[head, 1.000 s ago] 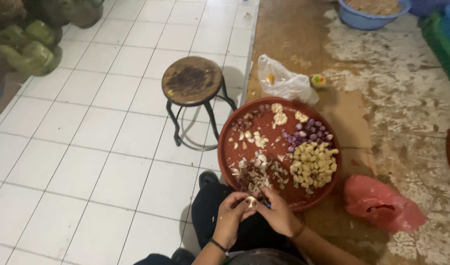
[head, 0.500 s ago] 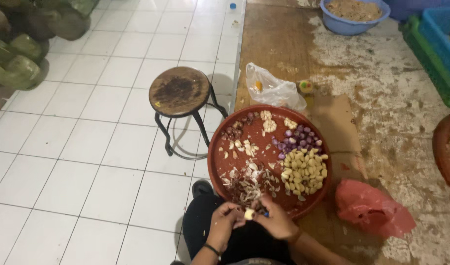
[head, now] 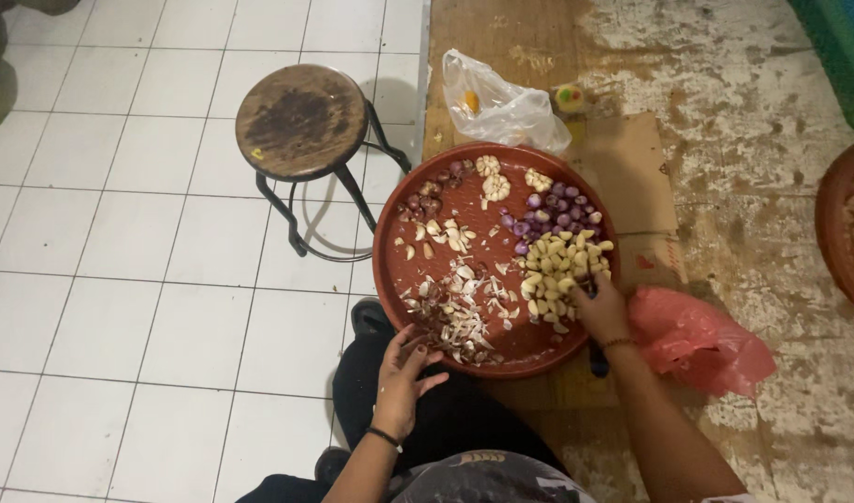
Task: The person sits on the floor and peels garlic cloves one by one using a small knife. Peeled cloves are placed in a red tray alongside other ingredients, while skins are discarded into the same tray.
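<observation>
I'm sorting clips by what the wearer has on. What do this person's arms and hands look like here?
Both forearms are bare, no sleeves or gloves. The left hand has a thin dark band at the wrist; the right hand has a thin beaded bracelet at its wrist.

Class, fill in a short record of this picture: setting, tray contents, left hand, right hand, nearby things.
Setting: white tiled floor beside a worn brown surface
Tray: round red tray holding peeled garlic cloves, purple shallots, papery skins
Left hand: at the tray's near rim, by the skins
Right hand: at the peeled cloves
Nearby: round stool, clear plastic bag, red plastic bag
</observation>
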